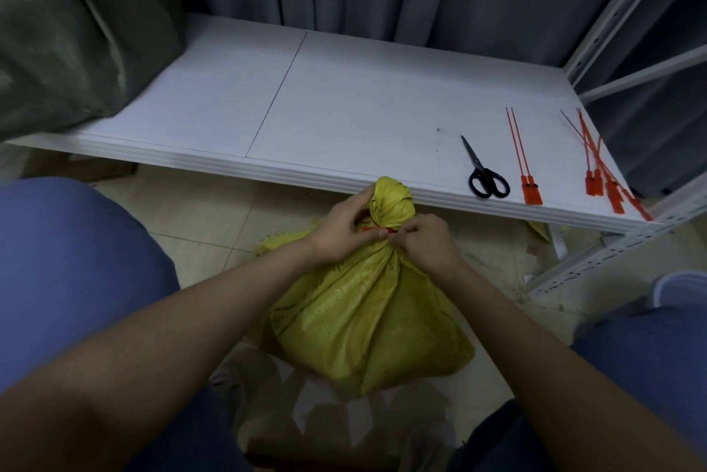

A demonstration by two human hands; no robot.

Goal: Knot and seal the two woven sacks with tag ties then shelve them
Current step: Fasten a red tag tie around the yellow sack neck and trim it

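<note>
Dim, bluish light w/ soft shadows, wide-angle bending at edges, slight blur

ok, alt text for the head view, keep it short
A person's left hand grips the knotted neck of a yellow woven sack on the floor while the right hand pinches a red plastic tag tie around it. Behind, a white metal shelf holds black-handled scissors, spare red tag ties and a dark green sack.

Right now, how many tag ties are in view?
7 at least: one tie round the sack neck, a pair beside the scissors, about four in the overlapping pile at the shelf's right end; more may hide there.
</note>
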